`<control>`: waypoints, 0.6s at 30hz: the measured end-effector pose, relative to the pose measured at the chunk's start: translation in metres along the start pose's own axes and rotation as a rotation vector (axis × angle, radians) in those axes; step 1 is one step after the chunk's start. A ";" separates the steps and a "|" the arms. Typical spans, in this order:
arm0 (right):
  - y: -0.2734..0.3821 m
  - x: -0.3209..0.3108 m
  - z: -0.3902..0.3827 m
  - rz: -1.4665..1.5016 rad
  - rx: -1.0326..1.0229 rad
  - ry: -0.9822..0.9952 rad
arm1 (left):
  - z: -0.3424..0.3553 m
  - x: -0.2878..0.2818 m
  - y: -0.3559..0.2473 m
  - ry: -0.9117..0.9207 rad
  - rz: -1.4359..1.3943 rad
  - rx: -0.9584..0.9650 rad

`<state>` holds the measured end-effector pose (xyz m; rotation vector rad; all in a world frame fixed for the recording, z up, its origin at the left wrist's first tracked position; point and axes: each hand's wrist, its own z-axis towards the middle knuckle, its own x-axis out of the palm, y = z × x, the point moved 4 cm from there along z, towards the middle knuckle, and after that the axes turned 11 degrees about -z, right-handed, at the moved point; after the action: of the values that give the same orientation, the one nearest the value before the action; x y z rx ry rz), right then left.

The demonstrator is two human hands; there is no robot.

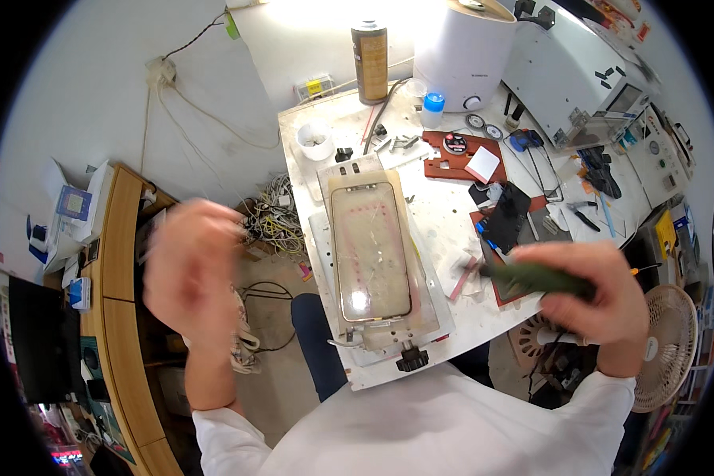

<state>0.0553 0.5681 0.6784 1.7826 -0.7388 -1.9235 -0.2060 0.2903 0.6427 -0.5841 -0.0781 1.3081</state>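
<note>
A phone-sized glass panel with a thin dark frame (370,252) lies flat on a metal holding plate (414,327) on the white bench. A black knob (412,359) sticks out at the plate's near end. To the right, my right hand (591,289) is closed around a dark green tool handle (535,279). Its tip points left and is too blurred to tell the kind. My left hand (194,270) is raised left of the bench, apart from the panel. Motion smears its fingers, so whether it holds anything is unclear.
Behind the plate stand a white cup (316,140), a spray can (370,63) and a white humidifier-like appliance (462,59). Right of it lie a brown mat (456,165), a black phone screen (506,216) and pliers (584,217). A fan (665,349) stands at the lower right.
</note>
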 end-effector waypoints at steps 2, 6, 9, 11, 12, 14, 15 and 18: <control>-0.011 -0.006 -0.005 0.029 0.100 -0.093 | 0.011 0.004 0.044 -0.105 -0.121 -0.236; -0.016 -0.005 0.000 0.027 0.163 -0.128 | 0.020 0.059 0.150 0.174 0.117 -0.322; -0.019 -0.002 -0.003 0.018 0.203 -0.134 | 0.026 0.099 0.212 0.280 0.357 -0.052; -0.023 -0.004 -0.009 -0.014 0.214 -0.158 | 0.025 0.120 0.228 0.408 0.506 -0.030; -0.025 -0.005 -0.013 -0.041 0.199 -0.175 | 0.025 0.127 0.234 0.472 0.567 -0.036; -0.029 -0.007 -0.018 -0.095 0.166 -0.205 | 0.024 0.137 0.245 0.599 0.693 -0.050; -0.032 -0.006 -0.020 -0.112 0.135 -0.223 | 0.023 0.139 0.247 0.515 0.598 0.025; -0.040 -0.003 -0.021 -0.128 0.087 -0.255 | 0.022 0.137 0.250 0.305 0.355 0.175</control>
<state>0.0782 0.5991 0.6548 1.6892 -0.8216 -2.2649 -0.3973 0.4589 0.5133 -0.6599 0.4034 1.5338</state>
